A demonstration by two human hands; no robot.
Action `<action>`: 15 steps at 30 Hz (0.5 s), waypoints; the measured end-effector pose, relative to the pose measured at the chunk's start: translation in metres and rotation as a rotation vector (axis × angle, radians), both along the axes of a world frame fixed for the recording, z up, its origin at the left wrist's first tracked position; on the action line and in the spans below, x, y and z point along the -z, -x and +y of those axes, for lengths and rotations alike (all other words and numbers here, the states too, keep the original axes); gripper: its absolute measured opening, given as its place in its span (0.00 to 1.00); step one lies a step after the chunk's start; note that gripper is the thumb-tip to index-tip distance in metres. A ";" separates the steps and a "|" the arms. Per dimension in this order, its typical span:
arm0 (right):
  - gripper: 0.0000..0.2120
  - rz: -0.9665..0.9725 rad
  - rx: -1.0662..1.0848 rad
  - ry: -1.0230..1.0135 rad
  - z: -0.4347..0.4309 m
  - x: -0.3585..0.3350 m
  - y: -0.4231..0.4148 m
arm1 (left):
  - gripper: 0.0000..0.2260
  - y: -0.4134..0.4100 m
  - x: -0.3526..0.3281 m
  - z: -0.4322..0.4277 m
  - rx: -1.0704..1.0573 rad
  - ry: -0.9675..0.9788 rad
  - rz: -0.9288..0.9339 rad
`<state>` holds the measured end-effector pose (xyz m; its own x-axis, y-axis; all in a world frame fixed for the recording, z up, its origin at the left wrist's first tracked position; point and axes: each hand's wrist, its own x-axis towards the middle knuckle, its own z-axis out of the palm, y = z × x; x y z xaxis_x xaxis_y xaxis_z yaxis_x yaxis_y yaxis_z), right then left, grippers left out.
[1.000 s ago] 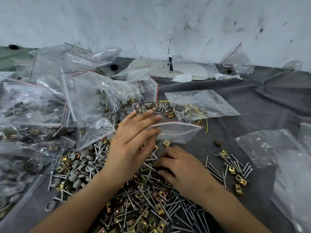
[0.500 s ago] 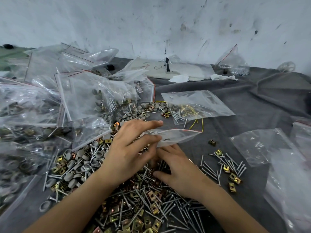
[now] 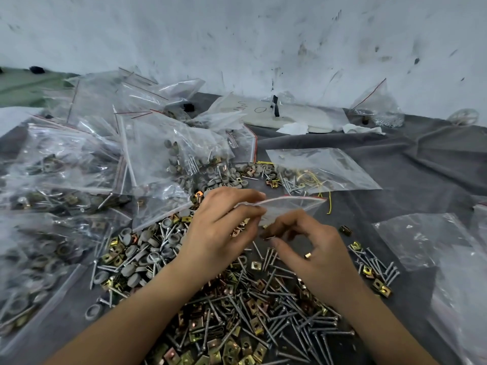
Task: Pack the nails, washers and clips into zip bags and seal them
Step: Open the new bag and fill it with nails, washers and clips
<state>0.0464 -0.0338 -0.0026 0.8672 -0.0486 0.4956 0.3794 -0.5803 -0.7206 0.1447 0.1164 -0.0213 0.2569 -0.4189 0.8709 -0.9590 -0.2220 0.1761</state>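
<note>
Here, left hand (image 3: 219,233) pinching clear zip bag (image 3: 291,206), steel nails (image 3: 292,316) beneath

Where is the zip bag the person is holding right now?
Head view, centre: the zip bag is pinched at its red-striped mouth by the left hand, just above the right hand and the nails, in front of the bag holding yellow wire.

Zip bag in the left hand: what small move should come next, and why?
The left hand pinches the zip bag by its red-striped rim, and the bag looks empty. The right hand, just below, pinches a small metal piece. So probably: lift that piece to the bag's mouth and drop it in.
</note>
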 end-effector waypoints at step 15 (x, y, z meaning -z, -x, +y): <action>0.15 -0.272 0.512 0.381 -0.010 0.003 -0.004 | 0.04 0.000 0.001 -0.001 0.054 -0.020 -0.041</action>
